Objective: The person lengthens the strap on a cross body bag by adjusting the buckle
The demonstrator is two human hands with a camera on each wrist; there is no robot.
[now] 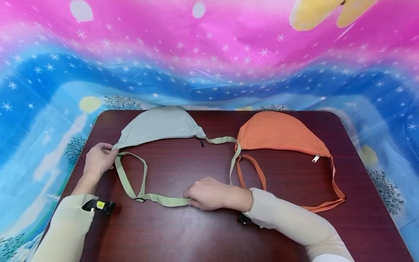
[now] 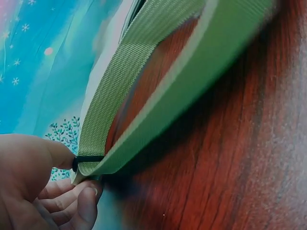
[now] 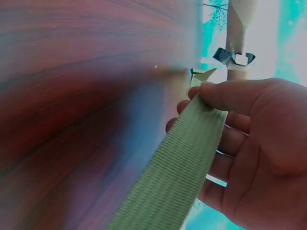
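Observation:
A pale grey-green waist bag (image 1: 157, 125) lies flat at the back left of the table, its zipper edge facing me. My left hand (image 1: 99, 158) pinches the bag's left corner, where the green strap (image 2: 103, 96) loops through a black ring (image 2: 90, 159). In front of the bag, my right hand (image 1: 207, 193) grips the same strap between thumb and fingers; the right wrist view shows the webbing (image 3: 172, 158) running across the fingers. A black slider sits on the strap between the two hands. The strap's far end joins the bag's right corner.
An orange waist bag (image 1: 278, 131) lies to the right with its orange strap (image 1: 338, 198) looped toward me, partly under my right forearm. The green strap crosses its left corner. A printed cloth (image 1: 209, 54) hangs behind the dark red wooden table (image 1: 157, 236).

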